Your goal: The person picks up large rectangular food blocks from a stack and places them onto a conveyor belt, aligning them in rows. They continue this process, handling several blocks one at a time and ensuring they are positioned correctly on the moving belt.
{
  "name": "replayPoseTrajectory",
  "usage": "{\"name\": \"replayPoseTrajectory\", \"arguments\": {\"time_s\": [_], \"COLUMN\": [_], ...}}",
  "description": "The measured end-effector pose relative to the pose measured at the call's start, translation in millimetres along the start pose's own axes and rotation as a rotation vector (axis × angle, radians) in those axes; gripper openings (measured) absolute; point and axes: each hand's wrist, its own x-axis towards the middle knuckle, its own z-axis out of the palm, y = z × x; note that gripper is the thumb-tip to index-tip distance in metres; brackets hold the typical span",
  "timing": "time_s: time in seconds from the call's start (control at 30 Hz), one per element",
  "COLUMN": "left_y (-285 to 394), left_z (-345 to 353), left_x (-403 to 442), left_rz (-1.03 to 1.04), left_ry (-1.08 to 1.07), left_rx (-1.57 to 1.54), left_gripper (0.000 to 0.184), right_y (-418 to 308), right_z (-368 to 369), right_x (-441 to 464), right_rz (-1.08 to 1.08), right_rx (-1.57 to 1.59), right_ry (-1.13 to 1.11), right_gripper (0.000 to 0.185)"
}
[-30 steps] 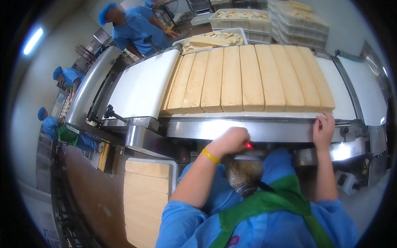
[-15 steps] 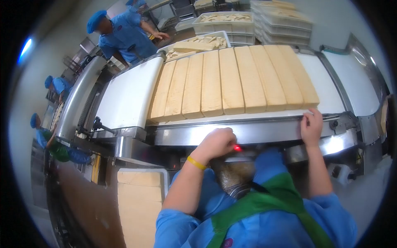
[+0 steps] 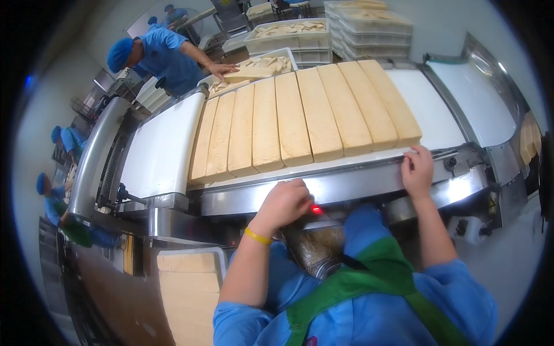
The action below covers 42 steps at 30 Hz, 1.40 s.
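Observation:
Long pale-yellow loaf-like blocks [image 3: 294, 121] lie side by side across a white conveyor belt [image 3: 421, 95]. My left hand [image 3: 285, 203] is curled closed at the belt's metal front rail [image 3: 248, 195], beside a small red light [image 3: 316, 209]. Whatever its fingers may hold is hidden. My right hand [image 3: 418, 172] rests at the rail's right part, just below the near corner of the rightmost block. Its fingers are bent and somewhat apart, with nothing visible in them.
Across the belt, a co-worker [image 3: 167, 60] in blue reaches into a tray [image 3: 293, 56] of pale pieces. Stacked crates [image 3: 372, 34] stand behind. Low at my left, a white tray [image 3: 222, 264] holds more blocks. A metal roller guard [image 3: 95, 164] flanks the belt's left end.
My view has shifted, so the belt and blocks sit further left in the picture. The co-worker's hand has lowered onto the tray's pieces. Both my hands stay at the rail.

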Motion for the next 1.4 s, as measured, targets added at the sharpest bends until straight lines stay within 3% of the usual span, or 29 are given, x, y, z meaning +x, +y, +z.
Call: {"name": "replayPoseTrajectory", "arguments": {"time_s": [0.3, 0.93, 1.13, 1.4], "left_y": [0.7, -7.3, -15.8, -25.5], "left_z": [-3.7, -1.3, 2.7, 7.3], "left_x": [-0.7, 0.7, -1.5, -5.5], "left_rz": [0.014, -0.167, -0.291, -0.379], "left_ry": [0.029, 0.484, 0.509, 0.44], "left_rx": [-0.003, 0.163, 0.268, 0.182], "left_gripper": [0.008, 0.032, 0.048, 0.05], "right_y": [-0.9, -0.3, -0.7, 1.1], "right_z": [1.0, 0.9, 2.9, 3.5], "right_x": [-0.3, -1.0, -1.1, -2.1], "right_rz": [-0.025, -0.037, -0.021, -0.032], "right_rx": [-0.002, 0.006, 0.009, -0.013], "right_ry": [0.003, 0.026, 0.014, -0.004], "right_gripper": [0.01, 0.013, 0.013, 0.013]}}
